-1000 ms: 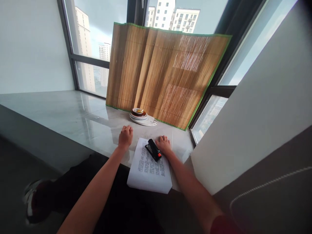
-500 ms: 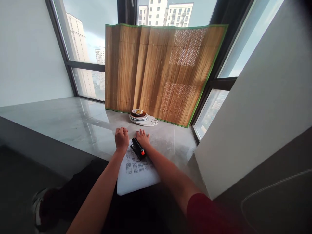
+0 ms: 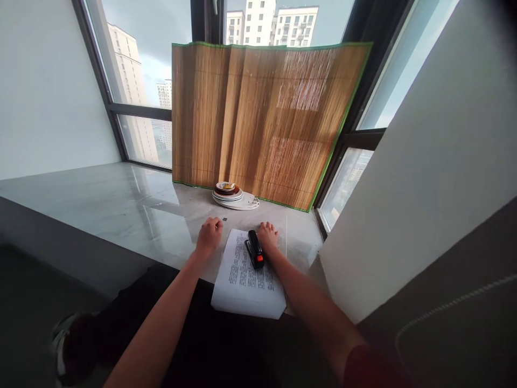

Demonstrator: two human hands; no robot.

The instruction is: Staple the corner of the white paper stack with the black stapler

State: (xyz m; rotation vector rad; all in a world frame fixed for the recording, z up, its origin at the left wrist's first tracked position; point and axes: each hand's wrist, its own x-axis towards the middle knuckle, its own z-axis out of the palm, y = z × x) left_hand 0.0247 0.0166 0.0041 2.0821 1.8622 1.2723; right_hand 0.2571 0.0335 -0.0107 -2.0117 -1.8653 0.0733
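A stack of printed paper sheets (image 3: 247, 280) lies on the marble sill, its near end hanging over the sill's edge. A black stapler (image 3: 255, 250) with a red-orange button rests on the stack's far end. My right hand (image 3: 267, 235) lies just right of the stapler with its fingers resting loosely on the top of the paper. My left hand (image 3: 209, 236) rests on the sill beside the stack's far left corner, its fingers curled into a loose fist. A tiny dark speck (image 3: 224, 219) sits on the sill just beyond that hand.
A bamboo mat (image 3: 262, 118) with green edging leans against the window behind. A pile of plates and small dishes (image 3: 234, 196) stands at its foot. The marble sill (image 3: 100, 199) stretches left. A white wall panel (image 3: 424, 178) closes the right side. My dark-clothed legs are below.
My hands, close together half a second ago, have moved apart. The paper stack and stapler have shifted right and now lie straighter, much as a second ago.
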